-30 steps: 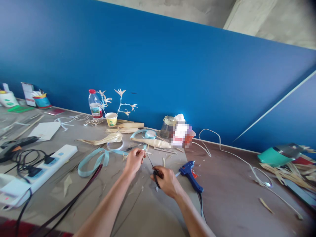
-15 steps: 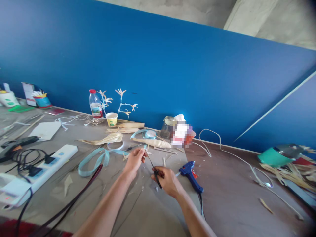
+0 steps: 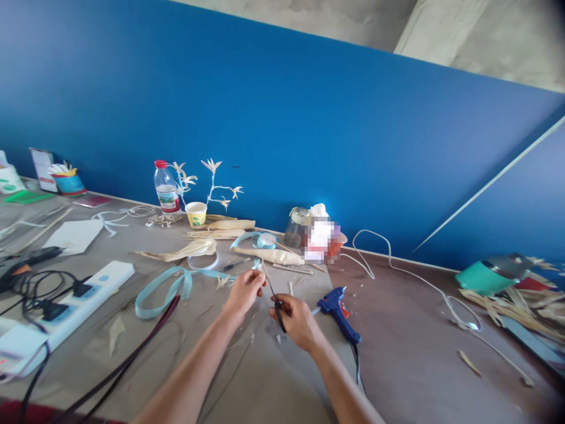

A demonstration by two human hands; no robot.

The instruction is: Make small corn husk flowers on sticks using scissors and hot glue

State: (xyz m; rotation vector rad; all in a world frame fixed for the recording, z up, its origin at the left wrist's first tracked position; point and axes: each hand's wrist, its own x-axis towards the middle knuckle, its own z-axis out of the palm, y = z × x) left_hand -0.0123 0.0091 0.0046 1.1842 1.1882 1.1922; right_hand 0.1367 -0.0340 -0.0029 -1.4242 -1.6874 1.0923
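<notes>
My left hand (image 3: 247, 287) is closed in a pinch, with the end of a light blue ribbon (image 3: 257, 264) at its fingertips. My right hand (image 3: 298, 317) is closed around the dark handles of slim scissors (image 3: 279, 313). Their thin blades point up and away, close beside my left fingertips. Whether the blades touch the ribbon is too small to tell. Just right of my right hand lies a blue glue gun (image 3: 339, 315). Beyond my hands rests a dried husk bundle (image 3: 276, 255), with a ribbon spool (image 3: 266, 240) behind it.
A white power strip (image 3: 83, 300) with black plugs lies at left, near a dark glue gun (image 3: 26, 265). At the back stand a bottle (image 3: 168, 191), a paper cup (image 3: 196, 214) and a glass jar (image 3: 295, 228). A white cord (image 3: 424, 285) crosses the right side.
The whole view has shifted slightly, with things now a little further left. My hands keep nearly the same pose, the blades still beside my left fingertips.
</notes>
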